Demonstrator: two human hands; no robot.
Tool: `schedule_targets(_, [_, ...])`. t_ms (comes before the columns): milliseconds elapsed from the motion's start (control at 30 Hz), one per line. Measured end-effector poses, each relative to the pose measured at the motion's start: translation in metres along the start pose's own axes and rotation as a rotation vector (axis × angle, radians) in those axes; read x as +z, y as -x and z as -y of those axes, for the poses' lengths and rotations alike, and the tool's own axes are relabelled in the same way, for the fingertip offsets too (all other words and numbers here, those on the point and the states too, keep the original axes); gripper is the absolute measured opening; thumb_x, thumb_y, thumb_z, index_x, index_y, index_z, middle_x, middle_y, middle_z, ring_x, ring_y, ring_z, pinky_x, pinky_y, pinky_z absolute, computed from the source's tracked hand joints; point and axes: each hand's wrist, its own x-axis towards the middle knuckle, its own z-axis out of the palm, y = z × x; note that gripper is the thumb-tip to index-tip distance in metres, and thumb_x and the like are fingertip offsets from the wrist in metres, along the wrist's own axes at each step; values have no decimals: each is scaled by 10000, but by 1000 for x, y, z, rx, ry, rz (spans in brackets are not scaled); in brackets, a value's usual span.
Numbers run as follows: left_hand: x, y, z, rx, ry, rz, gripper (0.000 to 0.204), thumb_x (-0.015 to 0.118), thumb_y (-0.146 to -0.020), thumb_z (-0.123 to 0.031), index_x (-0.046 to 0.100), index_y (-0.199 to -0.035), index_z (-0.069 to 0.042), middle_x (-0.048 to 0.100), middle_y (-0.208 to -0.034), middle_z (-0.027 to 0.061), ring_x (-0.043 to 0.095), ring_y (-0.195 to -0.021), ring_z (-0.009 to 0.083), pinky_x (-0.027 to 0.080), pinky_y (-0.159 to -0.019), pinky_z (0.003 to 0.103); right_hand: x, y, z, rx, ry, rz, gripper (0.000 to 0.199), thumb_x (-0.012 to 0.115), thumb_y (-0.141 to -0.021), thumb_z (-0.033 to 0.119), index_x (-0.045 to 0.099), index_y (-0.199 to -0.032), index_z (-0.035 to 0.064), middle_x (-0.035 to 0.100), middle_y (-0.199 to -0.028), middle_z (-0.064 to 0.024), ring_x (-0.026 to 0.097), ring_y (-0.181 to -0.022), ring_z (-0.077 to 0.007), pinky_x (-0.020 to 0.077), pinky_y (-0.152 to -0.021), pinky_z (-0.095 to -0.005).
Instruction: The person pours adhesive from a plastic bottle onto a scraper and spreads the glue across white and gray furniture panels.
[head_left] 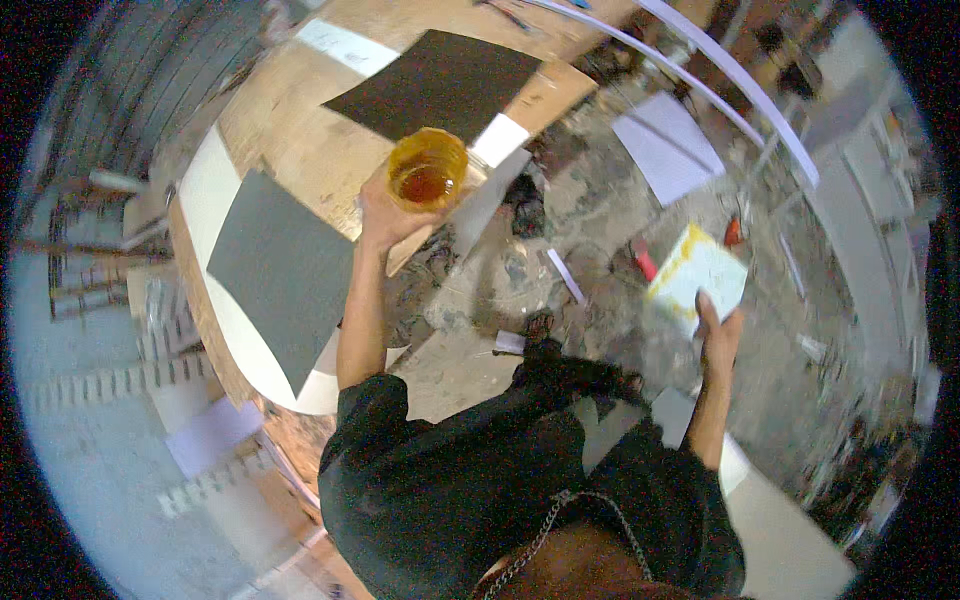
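Observation:
In my left hand (384,214) is a yellowish tub (428,168) with amber liquid inside, its open top facing up. The fingers wrap round its side, near the edge of a wooden board. Out to the right, my right hand (720,335) grips a flat, pale square piece (712,275) by its near edge, thumb on top. Yellow smears run along that piece's left and far edges. A dark rectangular sheet (440,82) lies on the wooden board (285,135) beyond the tub. Another dark grey sheet (283,270) lies left of my left forearm.
White sheet material (205,190) shows under the grey sheet. Offcuts and dirt litter the floor (460,310), with a pale sheet (668,148) at the far right. Long pale curved strips (690,70) cross the upper right. A slatted surface (130,110) stands at the left.

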Motion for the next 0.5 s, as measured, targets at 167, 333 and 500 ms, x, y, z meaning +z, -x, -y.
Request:
schedule_targets(167, [116, -17, -134, 460, 121, 279, 687, 918, -567, -223, 645, -1180, -77, 700, -1126, 123, 677, -1046, 301, 530, -933, 391, -68, 4, 31, -75, -90, -81, 364, 740, -893, 285, 692, -1108, -4, 715, -979, -45, 646, -865, -132, 503, -774, -296])
schedule_targets(333, [273, -3, -255, 752, 41, 567, 821, 924, -563, -223, 598, -1299, -63, 681, -1208, 124, 667, -1083, 300, 524, -972, 393, -190, 31, -74, -155, -191, -318, 350, 755, -891, 225, 661, -1144, 2, 694, -1055, -49, 639, -916, -137, 524, -787, -307])
schedule_targets(500, [444, 49, -349, 528, 506, 841, 734, 933, -606, -183, 600, -1232, 3, 684, -1143, 100, 662, -1064, 221, 517, -977, 376, -324, 54, -176, 21, -463, -846, 380, 736, -899, 153, 605, -1221, 1, 691, -1106, -80, 659, -954, -169, 542, -862, -363])
